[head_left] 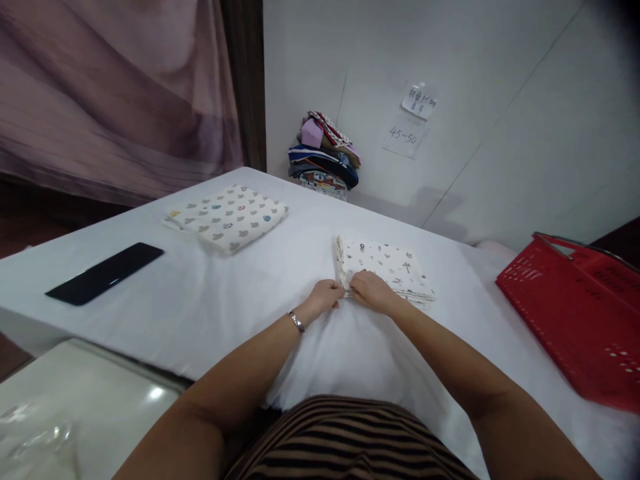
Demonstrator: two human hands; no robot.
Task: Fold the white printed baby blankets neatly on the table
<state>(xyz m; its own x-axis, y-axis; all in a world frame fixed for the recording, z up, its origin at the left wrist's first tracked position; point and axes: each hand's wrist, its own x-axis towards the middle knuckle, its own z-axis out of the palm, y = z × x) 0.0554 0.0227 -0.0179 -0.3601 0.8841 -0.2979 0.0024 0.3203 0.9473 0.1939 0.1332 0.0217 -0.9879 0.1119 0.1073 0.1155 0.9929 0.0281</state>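
A folded white cloth (380,257) with small dark and brown prints lies in front of me on the white-covered table (280,280). At its near left corner, my left hand (325,295) is closed in a pinch on the layered edge. My right hand (373,291) is right beside it, fingers curled on the same corner. The two hands almost touch. Their fingertips partly hide the corner. Farther left, another folded cloth (230,213), cream with grey mouse-head shapes, lies apart from both hands.
A black flat slab (107,272) lies on the table's left. To the right stands a red plastic basket (575,313). Stacked folded fabrics (324,157) rise beyond the far edge, by the wall with paper notes (419,101). A glossy white surface (90,393) is at lower left.
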